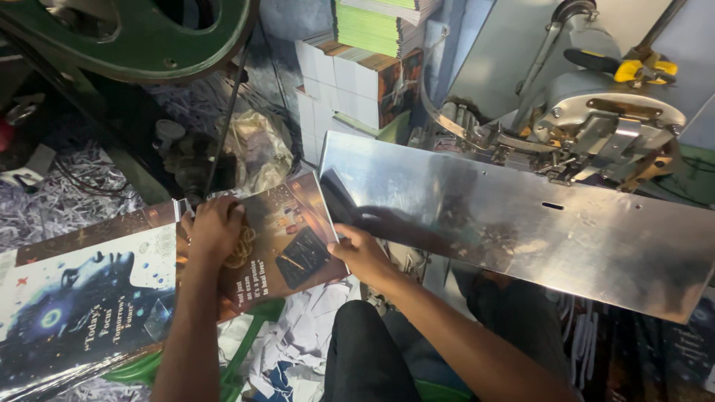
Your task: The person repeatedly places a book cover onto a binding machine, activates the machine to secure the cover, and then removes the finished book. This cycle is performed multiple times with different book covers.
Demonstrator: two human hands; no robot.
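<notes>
A: Steel plate [521,223] first, my landmark. Broad, flat, polished, smeared with reflections, one small slot near its upper edge. Its near long edge runs down to the right above my lap; its left corner ends just beside my right hand [357,253].

B: Room around it?

A: Tight. Behind the plate sits the stitching head [603,126], grey metal with brackets and wire. Left of the plate, well apart, a dark green machine frame [149,37] curves overhead. Behind the plate's left corner stand stacks of printed booklets [365,74], square-edged, white and green spines. Shredded paper [67,201] fills the floor far left.

B: And the work?

A: Glossy cover stack [74,298], far left of the plate, dark blue print, slick. One dark brown booklet [290,238] lies just left of the plate's corner, tilted, glossy. My left hand [212,227] presses down on its left part, fingers curled over the edge. My right hand pinches its right edge, thumb on top.
</notes>
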